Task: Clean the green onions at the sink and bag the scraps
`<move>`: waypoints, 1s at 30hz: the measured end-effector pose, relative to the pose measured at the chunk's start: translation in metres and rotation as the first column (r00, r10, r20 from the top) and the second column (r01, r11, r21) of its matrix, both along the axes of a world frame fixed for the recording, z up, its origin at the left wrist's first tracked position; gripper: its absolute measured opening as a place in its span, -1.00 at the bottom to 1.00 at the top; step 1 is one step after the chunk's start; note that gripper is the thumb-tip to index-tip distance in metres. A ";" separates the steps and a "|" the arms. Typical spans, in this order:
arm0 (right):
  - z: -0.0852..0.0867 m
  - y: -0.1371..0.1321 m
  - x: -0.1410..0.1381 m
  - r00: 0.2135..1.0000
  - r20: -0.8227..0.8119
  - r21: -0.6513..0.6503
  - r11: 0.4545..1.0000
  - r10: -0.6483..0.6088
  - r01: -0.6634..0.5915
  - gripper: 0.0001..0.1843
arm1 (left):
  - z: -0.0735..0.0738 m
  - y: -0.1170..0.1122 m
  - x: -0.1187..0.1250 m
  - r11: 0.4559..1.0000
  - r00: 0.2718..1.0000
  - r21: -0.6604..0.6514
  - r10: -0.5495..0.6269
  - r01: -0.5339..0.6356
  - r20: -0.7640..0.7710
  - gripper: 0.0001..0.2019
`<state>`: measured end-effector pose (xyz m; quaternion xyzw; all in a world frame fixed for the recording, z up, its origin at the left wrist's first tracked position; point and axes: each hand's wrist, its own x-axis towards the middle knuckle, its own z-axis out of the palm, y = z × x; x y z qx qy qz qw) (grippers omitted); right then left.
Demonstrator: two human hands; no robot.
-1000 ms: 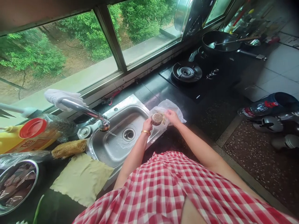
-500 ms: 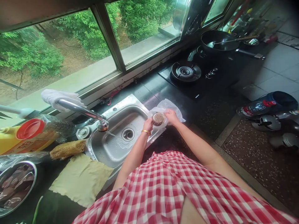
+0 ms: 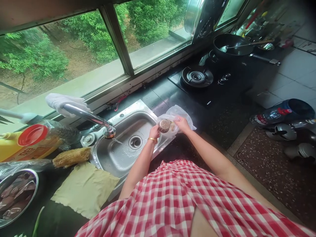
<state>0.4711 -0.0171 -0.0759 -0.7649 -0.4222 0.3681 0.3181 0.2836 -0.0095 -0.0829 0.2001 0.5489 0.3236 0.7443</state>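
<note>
My left hand (image 3: 154, 132), with a gold bangle at its wrist, grips a small round metal sink strainer (image 3: 164, 126) dotted with holes. It is held over the sink's right edge, its dotted face toward me. My right hand (image 3: 182, 124) is closed on a thin white plastic bag (image 3: 184, 113), which spreads behind and under the strainer. Some brownish stuff shows in the bag between my hands. Below and to the left lies the steel sink (image 3: 116, 163) with its open drain (image 3: 135, 142). Water runs from the faucet (image 3: 109, 131) into the basin.
Left of the sink are a loofah (image 3: 71, 157), a pale cloth (image 3: 85, 191), a red-lidded plastic jar (image 3: 33, 135) and a metal bowl (image 3: 37, 187) of dark pieces. A gas burner (image 3: 197, 76) and a wok (image 3: 232, 46) stand to the right, and a large bottle (image 3: 271, 113) farther right.
My left hand has shifted slightly left with the strainer, widening the gap to my right hand. More of the brownish stuff in the bag shows. My right hand stays nearly in place.
</note>
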 end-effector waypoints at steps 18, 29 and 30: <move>-0.013 -0.023 0.009 0.998 -0.026 0.032 0.998 -0.060 0.061 -0.52 | -0.040 -0.064 -0.224 0.420 0.048 0.129 0.197 0.898 -0.979 -0.76; 0.029 -0.029 0.000 0.989 0.145 0.024 0.999 -0.024 0.021 -0.56 | -0.063 -0.070 -0.245 0.345 0.093 0.117 0.085 0.931 -0.992 -0.75; 0.030 -0.029 0.000 0.988 0.155 0.020 1.000 -0.020 0.017 -0.57 | -0.068 -0.071 -0.245 0.354 0.109 0.123 0.059 0.927 -0.992 -0.75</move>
